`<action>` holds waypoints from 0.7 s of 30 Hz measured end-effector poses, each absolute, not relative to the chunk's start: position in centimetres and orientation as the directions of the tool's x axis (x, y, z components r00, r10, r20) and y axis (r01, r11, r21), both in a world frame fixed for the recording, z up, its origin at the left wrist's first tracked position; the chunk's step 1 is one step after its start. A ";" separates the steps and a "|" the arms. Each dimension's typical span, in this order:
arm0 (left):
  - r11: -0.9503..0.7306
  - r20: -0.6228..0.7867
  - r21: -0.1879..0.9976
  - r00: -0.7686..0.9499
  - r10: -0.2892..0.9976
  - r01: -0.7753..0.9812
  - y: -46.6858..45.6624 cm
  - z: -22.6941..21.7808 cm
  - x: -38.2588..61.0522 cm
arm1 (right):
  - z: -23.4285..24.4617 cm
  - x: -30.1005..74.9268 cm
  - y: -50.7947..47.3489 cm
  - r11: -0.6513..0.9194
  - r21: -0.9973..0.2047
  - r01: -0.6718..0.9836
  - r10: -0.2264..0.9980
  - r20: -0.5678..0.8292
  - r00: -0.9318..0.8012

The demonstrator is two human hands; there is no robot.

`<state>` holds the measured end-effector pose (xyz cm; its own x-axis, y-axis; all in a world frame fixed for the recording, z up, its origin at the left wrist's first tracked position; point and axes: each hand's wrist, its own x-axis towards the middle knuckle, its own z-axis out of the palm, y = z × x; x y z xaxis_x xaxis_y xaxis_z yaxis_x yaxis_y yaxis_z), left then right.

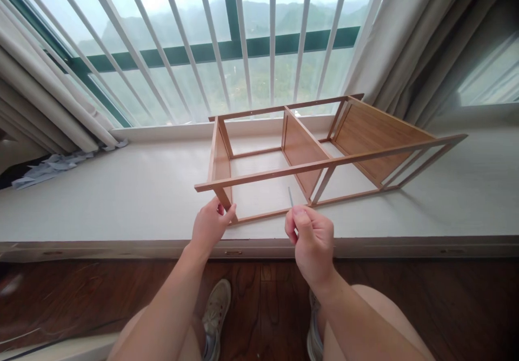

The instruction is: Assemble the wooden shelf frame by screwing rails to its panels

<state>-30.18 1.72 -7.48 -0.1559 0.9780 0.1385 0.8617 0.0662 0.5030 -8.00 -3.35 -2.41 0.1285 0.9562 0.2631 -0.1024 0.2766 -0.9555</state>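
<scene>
A wooden shelf frame lies on its side on the white window sill. It has thin rails and three upright panels. My left hand grips the near left corner of the frame, fingers and thumb closed round its post. My right hand is closed in a fist a little to the right, in front of the frame. It pinches a thin metal rod, possibly a hex key, that sticks up out of the fist.
White window bars and grey curtains rise behind the sill. Crumpled plastic wrapping lies at the sill's far left. Below the sill edge are a dark wooden floor, my knees and my shoes.
</scene>
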 end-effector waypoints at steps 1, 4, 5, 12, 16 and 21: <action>0.067 0.142 0.503 -0.158 0.977 0.862 1.8 -7.5 -30.2 | -2.4 -7.8 -3.4 0.278 -0.956 -0.093 0.956 0.266 0.123; 0.057 0.159 0.486 -0.153 0.975 0.872 1.8 -7.5 -30.2 | -2.5 -7.3 -3.3 0.273 -0.959 -0.071 0.959 0.265 0.100; 0.047 0.168 0.477 -0.144 0.975 0.878 1.8 -7.5 -30.2 | -2.6 -7.1 -3.2 0.267 -0.961 -0.066 0.962 0.261 0.082; 0.041 0.100 0.446 -0.095 0.990 0.894 -0.5 -6.1 -31.2 | -3.7 -6.7 -3.1 0.267 -0.964 -0.010 0.961 0.266 -0.080; 0.040 -0.039 0.392 -0.027 0.999 0.919 -5.6 -5.5 -33.4 | -4.2 -7.2 -3.3 0.291 -0.957 0.009 0.951 0.288 -0.109; 0.195 -0.187 0.125 -0.170 0.968 0.973 -15.0 -7.5 -37.5 | -4.7 -8.2 -4.1 0.310 -0.950 0.036 0.943 0.303 -0.135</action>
